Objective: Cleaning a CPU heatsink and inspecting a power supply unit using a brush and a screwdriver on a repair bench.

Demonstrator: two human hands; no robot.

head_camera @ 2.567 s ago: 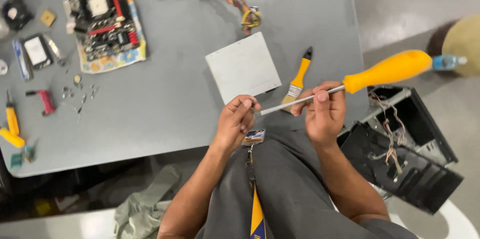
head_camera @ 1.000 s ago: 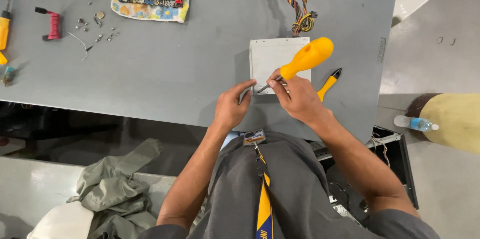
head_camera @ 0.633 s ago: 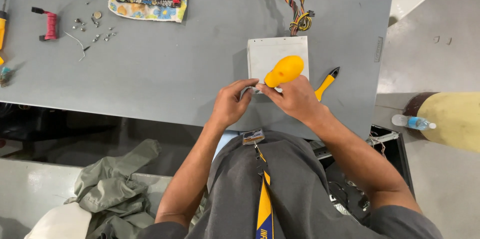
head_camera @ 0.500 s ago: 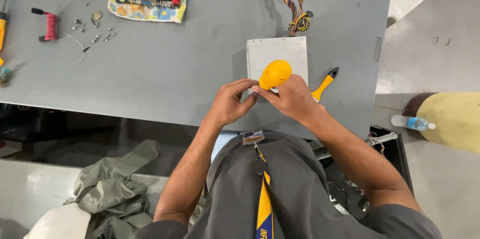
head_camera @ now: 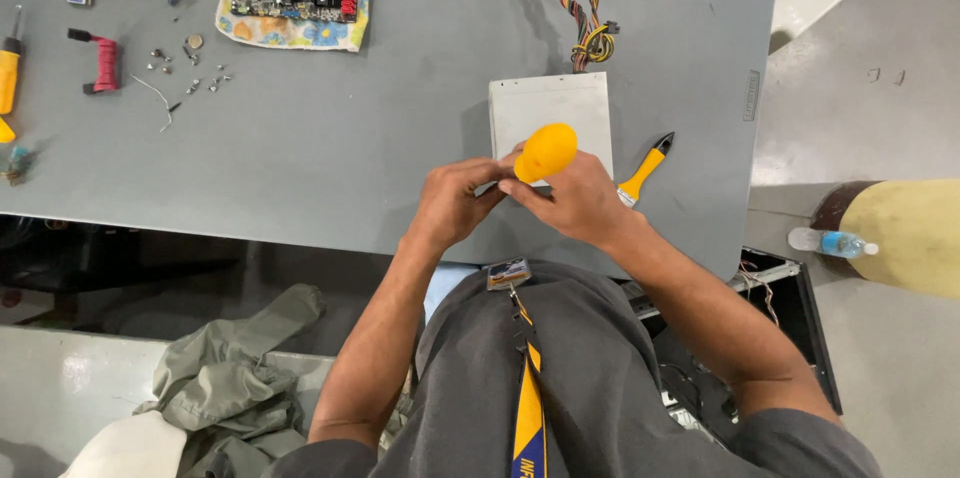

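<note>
Both hands meet at the table (head_camera: 300, 178) edge; right hand (head_camera: 575, 200) wraps its fingers around the screwdriver (head_camera: 545, 152), handle end-on to the camera, long axis pointing up; left hand (head_camera: 455, 203) pinches narrow at the shaft, tip hidden; grey box (head_camera: 550, 108) just beyond the fingers.

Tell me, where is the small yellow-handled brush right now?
In the head view the brush lies on the grey table, just right of the right hand.
</note>
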